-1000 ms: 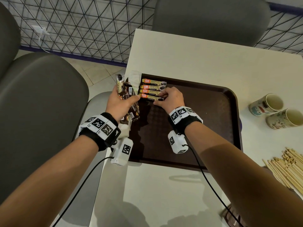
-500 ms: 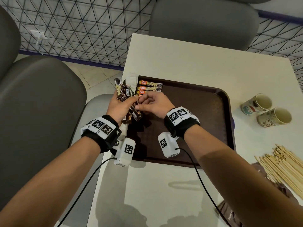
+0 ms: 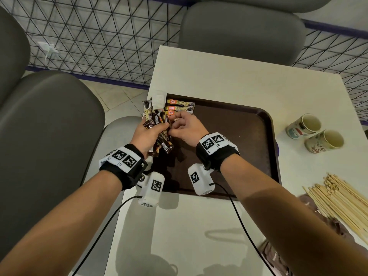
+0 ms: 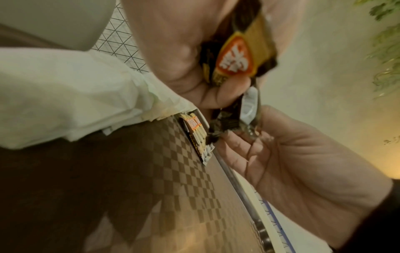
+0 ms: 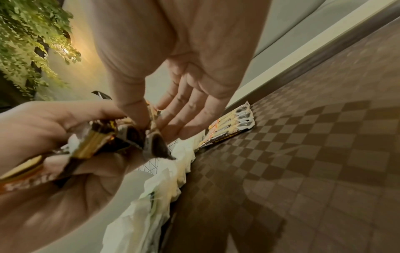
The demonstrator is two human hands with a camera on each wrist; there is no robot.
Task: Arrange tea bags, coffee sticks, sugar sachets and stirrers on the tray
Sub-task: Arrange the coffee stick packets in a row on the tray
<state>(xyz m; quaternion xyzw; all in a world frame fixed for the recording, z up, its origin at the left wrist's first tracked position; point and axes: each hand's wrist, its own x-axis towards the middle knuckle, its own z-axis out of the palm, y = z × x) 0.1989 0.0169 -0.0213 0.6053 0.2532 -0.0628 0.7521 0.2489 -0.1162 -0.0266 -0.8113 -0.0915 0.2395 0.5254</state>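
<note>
My left hand (image 3: 153,132) grips a bundle of dark brown coffee sticks (image 3: 159,124) upright over the left rim of the brown tray (image 3: 249,136). My right hand (image 3: 174,127) meets it, thumb and forefinger pinching one stick of the bundle (image 5: 149,119); its other fingers are spread. A row of orange-labelled coffee sticks (image 3: 180,107) lies flat in the tray's far left corner, also seen in the right wrist view (image 5: 231,130). In the left wrist view the bundle (image 4: 236,56) sits between my left hand's thumb and palm. The wooden stirrers (image 3: 342,198) lie on the table at the right.
A crumpled white napkin (image 3: 158,99) lies against the tray's left edge. Two paper cups (image 3: 303,126) (image 3: 324,141) lie right of the tray. Brown sachets (image 3: 278,255) sit at the near right. Grey chairs surround the white table (image 3: 219,76).
My right hand left the row of sticks on the tray and drew back to the bundle in my left hand, where it now pinches a stick. The left hand barely moved.
</note>
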